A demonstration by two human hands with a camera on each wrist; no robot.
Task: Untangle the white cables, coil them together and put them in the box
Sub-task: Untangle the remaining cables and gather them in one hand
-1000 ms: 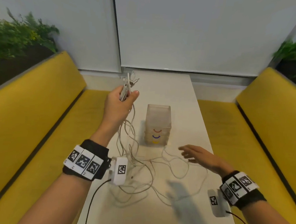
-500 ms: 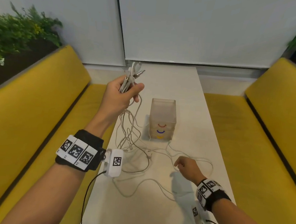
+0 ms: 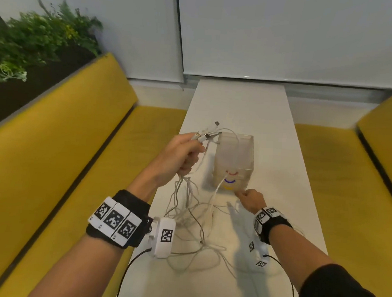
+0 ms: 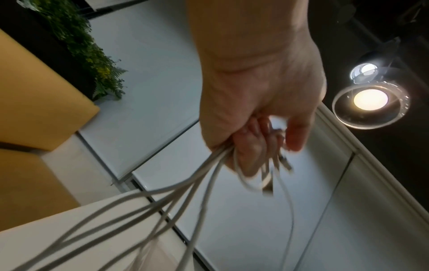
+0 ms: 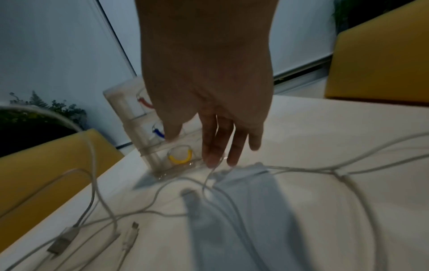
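Observation:
Several thin white cables (image 3: pixel 192 220) lie tangled on the white table (image 3: pixel 239 105). My left hand (image 3: pixel 195 146) is raised just left of the box and grips a bundle of their plug ends; the strands hang from the fist (image 4: pixel 267 139) down to the tangle (image 4: pixel 204 185). The translucent box (image 3: pixel 233 160) with red, blue and yellow handles stands upright behind the tangle. My right hand (image 3: pixel 243 193) is low at the box's front base (image 5: pixel 160 146). Its fingers (image 5: pixel 213 155) point straight down, thumb apart, and one strand (image 5: pixel 206 181) rises to the fingertips.
Yellow benches (image 3: pixel 61 162) run along both long sides of the narrow table. Loose plugs (image 5: pixel 60 243) lie near its left edge. Planters (image 3: pixel 35 44) stand behind the benches, a white wall at the far end, a ceiling lamp (image 4: pixel 370 100) overhead.
My left hand has come down and rightward with the plug ends, close beside the box. My right hand has moved forward from the loose strands to the box's front base.

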